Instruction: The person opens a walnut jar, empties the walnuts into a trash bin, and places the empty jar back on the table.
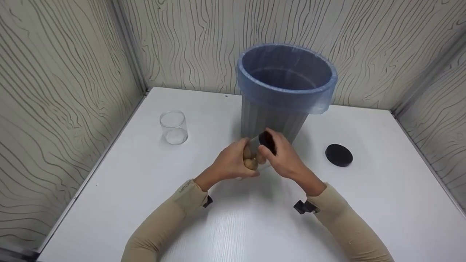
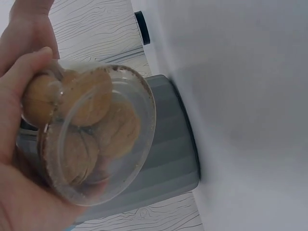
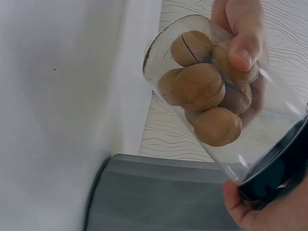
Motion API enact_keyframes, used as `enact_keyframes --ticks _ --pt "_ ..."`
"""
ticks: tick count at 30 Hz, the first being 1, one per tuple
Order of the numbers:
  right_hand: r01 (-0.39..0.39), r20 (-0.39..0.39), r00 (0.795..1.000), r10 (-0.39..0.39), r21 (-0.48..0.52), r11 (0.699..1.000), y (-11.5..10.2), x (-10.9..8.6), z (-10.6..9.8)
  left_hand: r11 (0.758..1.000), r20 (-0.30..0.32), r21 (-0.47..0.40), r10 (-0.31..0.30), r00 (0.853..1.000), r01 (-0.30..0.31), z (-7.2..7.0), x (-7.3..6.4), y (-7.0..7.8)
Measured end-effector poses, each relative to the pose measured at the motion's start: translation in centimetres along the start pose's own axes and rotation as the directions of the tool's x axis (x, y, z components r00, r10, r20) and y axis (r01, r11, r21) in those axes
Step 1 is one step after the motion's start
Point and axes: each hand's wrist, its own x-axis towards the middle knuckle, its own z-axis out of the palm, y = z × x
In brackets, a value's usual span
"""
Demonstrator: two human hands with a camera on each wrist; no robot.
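In the head view my left hand (image 1: 231, 160) grips a clear jar (image 2: 122, 178) around its side, near the base. Several brown walnuts (image 3: 198, 86) are inside, gathered toward the jar's base. My right hand (image 1: 285, 156) holds the black lid (image 3: 274, 166) on the jar's other end, with fingers and thumb around its rim. The jar is tilted and held above the table, in front of the bin. Whether the lid is fully seated cannot be told.
A grey bin (image 1: 275, 118) with a blue liner (image 1: 287, 95) stands behind my hands. To the left is a clear glass jar (image 1: 174, 129) with no lid on it. Another black lid (image 1: 339, 155) lies on the white table (image 1: 127, 203) at right. Patterned panels surround the table.
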Motion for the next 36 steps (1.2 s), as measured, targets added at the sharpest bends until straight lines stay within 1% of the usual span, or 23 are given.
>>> enact_keyframes --ticks 2,5,12,16,18,20,24,26,29,30,32,34,36 --pt "0.022 -0.003 1.0 -0.022 -0.003 1.0 0.2 -0.1 0.0 1.0 0.022 -0.014 -0.019 1.0 0.02 0.0 -0.1 0.0" --pt "0.076 -0.009 0.997 -0.076 -0.021 0.997 0.4 -0.1 0.1 0.998 0.053 -0.043 -0.037 0.998 0.039 -0.1 -0.2 -0.2" --pt "0.178 -0.023 0.984 -0.179 -0.041 0.983 0.9 -0.1 0.3 0.997 0.108 -0.071 -0.03 0.994 0.038 -0.7 -0.2 -0.4" --pt "0.242 -0.017 0.97 -0.243 -0.042 0.969 1.4 -0.1 0.1 0.994 0.14 -0.097 -0.035 0.99 0.049 -1.0 -0.2 -0.3" --pt "0.281 -0.012 0.96 -0.281 -0.04 0.959 1.6 0.0 -0.1 0.992 0.155 -0.118 -0.035 0.987 0.054 -1.2 -0.2 -0.3" --pt "0.328 -0.007 0.944 -0.329 -0.03 0.944 1.7 0.1 -0.3 0.989 0.172 -0.136 -0.034 0.984 0.058 -1.3 -0.1 -0.3" --pt "0.432 -0.002 0.902 -0.432 -0.004 0.902 2.0 0.3 -0.5 0.985 0.202 -0.161 -0.026 0.979 0.059 -1.4 0.0 -0.5" --pt "0.466 0.007 0.885 -0.466 0.009 0.885 2.2 0.4 -0.6 0.984 0.216 -0.167 -0.022 0.976 0.059 -1.5 0.0 -0.6" --pt "0.485 0.021 0.874 -0.486 0.011 0.874 2.3 0.5 -0.6 0.985 0.224 -0.165 -0.017 0.974 0.056 -1.5 0.0 -0.7" --pt "0.481 0.028 0.876 -0.481 0.01 0.877 2.3 0.5 -0.6 0.985 0.222 -0.162 -0.019 0.975 0.056 -1.5 0.0 -0.7" --pt "0.456 0.045 0.889 -0.456 0.008 0.89 2.2 0.4 -0.6 0.987 0.208 -0.147 -0.032 0.978 0.064 -1.5 -0.1 -0.7" --pt "0.417 0.062 0.907 -0.417 0.009 0.909 2.0 0.3 -0.6 0.989 0.18 -0.127 -0.047 0.982 0.071 -1.4 -0.1 -0.6" --pt "0.359 0.073 0.931 -0.359 0.012 0.933 1.6 0.2 -0.6 0.991 0.148 -0.108 -0.063 0.987 0.08 -1.3 -0.2 -0.4"
